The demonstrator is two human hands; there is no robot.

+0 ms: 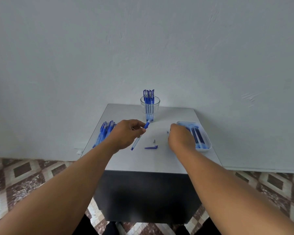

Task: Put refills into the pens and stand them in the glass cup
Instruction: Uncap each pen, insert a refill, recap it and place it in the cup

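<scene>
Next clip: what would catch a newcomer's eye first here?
The glass cup at the table's far edge, packed with upright blue pens. Nearer, the left hand holds an uncapped pen barrel while the right hand reaches into the white tray of refills; a loose cap lies between them.

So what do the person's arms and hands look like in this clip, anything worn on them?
Both forearms are bare from the lower edge of the picture to the wrists: no sleeves show. The left hand and right hand are bare too, with no gloves, watch, bracelet or rings visible from this angle. No markings or cables show on either arm.
</scene>
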